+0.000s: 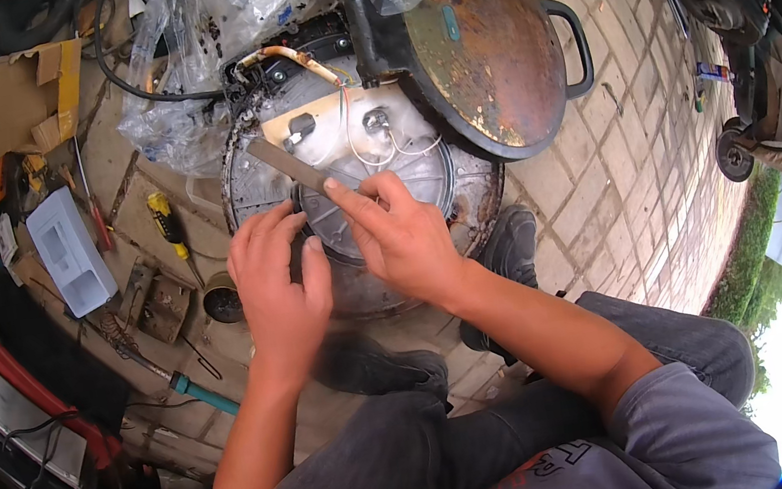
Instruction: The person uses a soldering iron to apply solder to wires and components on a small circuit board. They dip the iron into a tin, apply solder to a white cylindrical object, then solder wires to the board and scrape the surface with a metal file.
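My right hand (405,237) pinches a flat grey-brown metal strip, which looks like a flat file (286,164), its far end pointing up and left. Close beside it, my left hand (276,272) has its fingers curled towards the thumb; a dark patch shows between them, but I cannot make out what it is. Both hands are over the round metal body (372,288) of an opened appliance with a dirty rim. Thin white wires (367,152) and whitish insulation lie inside it. Its round, rust-stained cover (489,53) with a black handle is swung out to the right.
At the left are a yellow-and-black screwdriver (167,222), a white plastic tray (70,250), a cardboard box (11,104) and a rusty metal box (157,302). Clear plastic sheeting (181,124) lies behind the appliance. My shoes (513,246) are close to its near edge, on paving.
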### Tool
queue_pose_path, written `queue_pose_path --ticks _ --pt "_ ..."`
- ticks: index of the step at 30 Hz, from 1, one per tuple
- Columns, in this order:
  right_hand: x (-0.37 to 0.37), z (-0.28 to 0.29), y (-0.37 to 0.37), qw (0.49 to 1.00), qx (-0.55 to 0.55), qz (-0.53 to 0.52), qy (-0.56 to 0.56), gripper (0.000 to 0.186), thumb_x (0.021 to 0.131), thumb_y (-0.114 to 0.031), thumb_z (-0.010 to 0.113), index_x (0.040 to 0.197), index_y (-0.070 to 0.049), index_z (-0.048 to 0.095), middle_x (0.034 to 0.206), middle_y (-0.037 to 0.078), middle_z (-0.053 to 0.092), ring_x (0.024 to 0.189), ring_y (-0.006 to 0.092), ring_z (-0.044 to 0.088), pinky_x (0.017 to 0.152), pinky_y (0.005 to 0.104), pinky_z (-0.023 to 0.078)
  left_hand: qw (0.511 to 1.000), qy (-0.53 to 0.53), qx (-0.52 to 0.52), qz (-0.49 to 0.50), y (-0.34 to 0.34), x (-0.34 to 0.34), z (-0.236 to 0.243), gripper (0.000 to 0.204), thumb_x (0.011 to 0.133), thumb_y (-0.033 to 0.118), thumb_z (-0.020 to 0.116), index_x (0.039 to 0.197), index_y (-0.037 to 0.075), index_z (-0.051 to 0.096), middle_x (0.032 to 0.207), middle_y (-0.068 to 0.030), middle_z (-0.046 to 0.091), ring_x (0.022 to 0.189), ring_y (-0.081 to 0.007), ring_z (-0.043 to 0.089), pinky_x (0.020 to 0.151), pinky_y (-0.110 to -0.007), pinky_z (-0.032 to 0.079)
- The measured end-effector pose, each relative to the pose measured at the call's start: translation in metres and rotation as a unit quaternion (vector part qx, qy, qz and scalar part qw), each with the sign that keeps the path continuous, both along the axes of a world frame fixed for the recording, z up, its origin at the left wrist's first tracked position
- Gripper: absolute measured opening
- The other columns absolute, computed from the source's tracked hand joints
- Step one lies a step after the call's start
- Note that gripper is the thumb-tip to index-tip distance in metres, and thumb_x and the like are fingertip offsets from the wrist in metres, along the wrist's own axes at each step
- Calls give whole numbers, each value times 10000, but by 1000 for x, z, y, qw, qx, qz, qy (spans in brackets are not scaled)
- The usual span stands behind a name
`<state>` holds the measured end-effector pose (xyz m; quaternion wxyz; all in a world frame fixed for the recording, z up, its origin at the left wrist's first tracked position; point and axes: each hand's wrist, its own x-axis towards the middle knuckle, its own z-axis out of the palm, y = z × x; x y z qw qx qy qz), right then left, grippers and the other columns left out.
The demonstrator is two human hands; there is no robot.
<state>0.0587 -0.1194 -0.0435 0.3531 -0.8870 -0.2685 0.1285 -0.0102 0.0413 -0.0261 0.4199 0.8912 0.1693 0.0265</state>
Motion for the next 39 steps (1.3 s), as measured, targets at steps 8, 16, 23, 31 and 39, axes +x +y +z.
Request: queue_pose_path --ticks 8,16,23,31,39 --pt "1 -20 -2 999 -45 15 -14 530 877 -107 663 1399 -158 587 1031 103 571 668 318 662 547 423 551 1000 -6 26 -15 -1 2 -9 293 836 87 679 1117 5 682 1259 -154 651 1199 -372 539 1053 -470 383" --pt "13 -20 7 998 -52 26 -14 520 876 -120 653 1390 -156 587 1047 120 568 683 326 670 564 424 552 1000 -5 20 -21 -2 5 -6 288 845 84 674 1122 2 678 1276 -155 648 1203 -374 537 1061 -476 381" --pt "14 -15 6 998 -61 22 -25 505 879 -69 674 1373 -159 622 1005 90 591 696 298 662 547 401 542 1000 -8 21 -19 -3 -1 -9 296 844 85 677 1132 12 675 1274 -160 650 1213 -373 538 1062 -475 381" --pt "23 -15 11 995 -81 47 -33 523 868 -112 658 1385 -163 594 1016 120 575 650 320 668 571 419 552 999 4 26 -26 -4 -2 -5 319 841 93 682 1149 11 678 1301 -172 640 1234 -384 532 1080 -477 369" --pt "27 -20 11 995 -70 58 -47 531 870 -109 656 1392 -177 593 1009 114 566 650 310 668 546 424 541 997 31 34 -56 -6 -4 -9 362 838 123 696 1174 -8 671 1367 -219 596 1269 -396 518 1108 -498 348"
